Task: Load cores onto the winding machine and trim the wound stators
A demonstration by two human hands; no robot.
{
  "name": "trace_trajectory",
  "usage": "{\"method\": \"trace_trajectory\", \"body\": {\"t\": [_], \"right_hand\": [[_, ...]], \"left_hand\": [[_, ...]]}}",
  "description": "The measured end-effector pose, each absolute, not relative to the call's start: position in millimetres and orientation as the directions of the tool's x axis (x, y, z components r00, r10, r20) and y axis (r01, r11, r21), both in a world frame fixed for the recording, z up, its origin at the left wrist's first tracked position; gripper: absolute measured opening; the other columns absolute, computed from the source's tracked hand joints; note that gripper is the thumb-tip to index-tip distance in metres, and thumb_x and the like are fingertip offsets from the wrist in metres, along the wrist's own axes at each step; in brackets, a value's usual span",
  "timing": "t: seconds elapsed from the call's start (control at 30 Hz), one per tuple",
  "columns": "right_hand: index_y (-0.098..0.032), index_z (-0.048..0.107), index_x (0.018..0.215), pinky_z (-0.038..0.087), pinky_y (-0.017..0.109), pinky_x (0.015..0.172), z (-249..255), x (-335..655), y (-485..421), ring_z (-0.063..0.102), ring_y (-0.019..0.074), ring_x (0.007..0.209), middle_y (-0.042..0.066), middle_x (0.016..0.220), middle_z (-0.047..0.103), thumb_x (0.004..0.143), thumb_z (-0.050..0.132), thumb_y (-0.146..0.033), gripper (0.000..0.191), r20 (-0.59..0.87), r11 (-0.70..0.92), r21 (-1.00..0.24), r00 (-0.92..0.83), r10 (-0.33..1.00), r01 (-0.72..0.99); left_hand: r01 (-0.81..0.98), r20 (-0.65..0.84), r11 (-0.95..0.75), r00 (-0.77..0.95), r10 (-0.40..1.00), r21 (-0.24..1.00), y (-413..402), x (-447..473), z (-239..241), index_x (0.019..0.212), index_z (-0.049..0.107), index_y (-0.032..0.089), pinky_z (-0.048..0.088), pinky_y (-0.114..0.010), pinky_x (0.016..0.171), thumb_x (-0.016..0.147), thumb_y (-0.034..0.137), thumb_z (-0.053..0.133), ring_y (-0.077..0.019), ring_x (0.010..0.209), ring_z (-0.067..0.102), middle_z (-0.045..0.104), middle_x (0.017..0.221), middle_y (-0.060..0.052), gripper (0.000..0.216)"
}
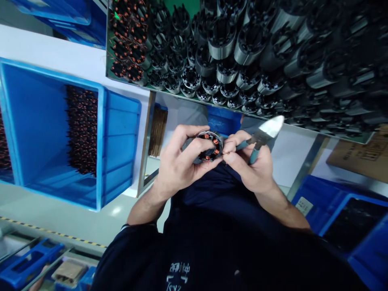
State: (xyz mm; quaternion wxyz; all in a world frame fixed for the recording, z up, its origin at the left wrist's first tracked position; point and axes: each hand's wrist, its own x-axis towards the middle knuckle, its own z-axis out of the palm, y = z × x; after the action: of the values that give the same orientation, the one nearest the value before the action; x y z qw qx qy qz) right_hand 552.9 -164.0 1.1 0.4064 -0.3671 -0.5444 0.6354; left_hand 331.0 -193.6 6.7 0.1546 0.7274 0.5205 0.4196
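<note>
My left hand (182, 159) is closed around a motor stator (218, 139), a metal ring with copper windings inside its dark core. One finger reaches over the stator's opening. Against the stator's right side, my right hand (251, 161) pinches thin copper wire ends (224, 153) between thumb and forefinger. The same hand also keeps a pair of cutting pliers (261, 136) in its palm. Their jaws point up and to the right, away from the stator, and the blue-grey handles run between the fingers, partly hidden.
Across the top, a bench tray (182, 96) bears rows of stators (222, 38), with copper-wound ones (129, 40) at its left end. A blue crate (101, 161) at left holds many wound stators (81, 129). Blue bins (315, 194) and a cardboard box (360, 157) stand at right.
</note>
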Motion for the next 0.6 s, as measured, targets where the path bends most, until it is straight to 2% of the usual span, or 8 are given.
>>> {"method": "trace_trajectory", "body": {"t": [0.1, 0.17, 0.2, 0.23, 0.3, 0.4, 0.5, 0.6], "right_hand": [[-0.021, 0.075, 0.105, 0.053, 0.03, 0.076, 2.2, 565.1, -159.2, 0.057, 0.0137, 0.079, 0.0, 0.089, 0.062, 0.118, 0.079, -0.039, 0.022, -0.13, -0.198, -0.978, -0.541, 0.831, -0.07], [-0.021, 0.072, 0.105, 0.048, 0.028, 0.071, 4.1, 573.6, -160.4, 0.053, 0.0125, 0.076, -0.001, 0.087, 0.059, 0.117, 0.081, -0.041, 0.026, -0.224, -0.333, -0.94, -0.59, 0.776, -0.081], [-0.021, 0.07, 0.104, 0.046, 0.028, 0.068, 5.9, 577.3, -162.4, 0.051, 0.0123, 0.074, -0.002, 0.087, 0.057, 0.117, 0.082, -0.044, 0.029, -0.267, -0.405, -0.908, -0.594, 0.759, -0.108], [-0.022, 0.068, 0.103, 0.044, 0.028, 0.066, 8.2, 580.4, -164.9, 0.049, 0.0122, 0.072, -0.002, 0.086, 0.055, 0.115, 0.084, -0.046, 0.032, -0.304, -0.469, -0.872, -0.593, 0.745, -0.142], [-0.023, 0.064, 0.099, 0.046, 0.028, 0.065, 13.6, 584.3, -170.1, 0.046, 0.0127, 0.069, -0.002, 0.083, 0.051, 0.113, 0.086, -0.051, 0.038, -0.365, -0.555, -0.81, -0.579, 0.73, -0.19], [-0.024, 0.061, 0.097, 0.048, 0.029, 0.063, 17.6, 584.8, -172.8, 0.044, 0.0135, 0.067, -0.003, 0.081, 0.048, 0.108, 0.089, -0.058, 0.045, -0.409, -0.57, -0.801, -0.528, 0.744, -0.184], [-0.024, 0.067, 0.1, 0.046, 0.029, 0.062, 13.5, 582.9, -169.1, 0.048, 0.0144, 0.069, -0.002, 0.081, 0.05, 0.111, 0.088, -0.054, 0.038, -0.328, -0.437, -0.886, -0.459, 0.825, -0.152], [-0.023, 0.073, 0.102, 0.047, 0.03, 0.065, 9.9, 584.2, -169.1, 0.055, 0.0157, 0.075, 0.001, 0.085, 0.058, 0.114, 0.083, -0.042, 0.025, -0.218, -0.243, -0.97, -0.412, 0.885, -0.008]], "left_hand": [[0.722, 0.48, -0.463, 0.206, 0.853, 0.513, -192.5, 323.3, 2.3, 0.128, 0.08, 0.033, 0.075, -0.048, 0.107, 0.11, 0.04, 0.088, -0.032, 0.132, 0.084, 0.083, 0.151, -0.008, 0.021], [0.763, 0.447, -0.473, 0.27, 0.853, 0.44, -192.5, 317.2, -0.3, 0.125, 0.08, 0.034, 0.073, -0.051, 0.104, 0.111, 0.044, 0.086, -0.032, 0.126, 0.086, 0.084, 0.155, -0.006, 0.018], [0.77, 0.411, -0.449, 0.266, 0.872, 0.453, -192.9, 315.0, -2.0, 0.121, 0.081, 0.035, 0.073, -0.051, 0.102, 0.111, 0.048, 0.086, -0.0313, 0.122, 0.086, 0.084, 0.154, -0.005, 0.018], [0.76, 0.366, -0.404, 0.234, 0.901, 0.509, -193.4, 314.0, -4.1, 0.117, 0.081, 0.035, 0.073, -0.051, 0.101, 0.111, 0.053, 0.086, -0.0307, 0.119, 0.086, 0.085, 0.152, -0.005, 0.02], [0.649, 0.268, -0.286, 0.13, 0.955, 0.705, -195.4, 316.8, -9.8, 0.109, 0.08, 0.033, 0.073, -0.054, 0.104, 0.11, 0.064, 0.083, -0.0323, 0.126, 0.085, 0.085, 0.148, -0.007, 0.031], [0.318, 0.119, -0.115, 0.008, 0.993, 0.941, -200.5, 334.0, -21.7, 0.101, 0.074, 0.03, 0.073, -0.058, 0.112, 0.11, 0.076, 0.078, -0.0348, 0.137, 0.083, 0.086, 0.133, -0.008, 0.047], [0.0, 0.008, -0.008, -0.078, 0.997, 1.0, -206.8, 359.0, -32.9, 0.098, 0.066, 0.029, 0.076, -0.047, 0.098, 0.112, 0.08, 0.071, -0.0268, 0.111, 0.088, 0.085, 0.116, -0.005, 0.054], [-0.146, -0.068, 0.048, -0.129, 0.989, 0.988, -210.6, 375.7, -39.2, 0.105, 0.065, 0.029, 0.075, -0.037, 0.087, 0.113, 0.081, 0.068, -0.0196, 0.095, 0.086, 0.086, 0.122, -0.003, 0.052]]}}
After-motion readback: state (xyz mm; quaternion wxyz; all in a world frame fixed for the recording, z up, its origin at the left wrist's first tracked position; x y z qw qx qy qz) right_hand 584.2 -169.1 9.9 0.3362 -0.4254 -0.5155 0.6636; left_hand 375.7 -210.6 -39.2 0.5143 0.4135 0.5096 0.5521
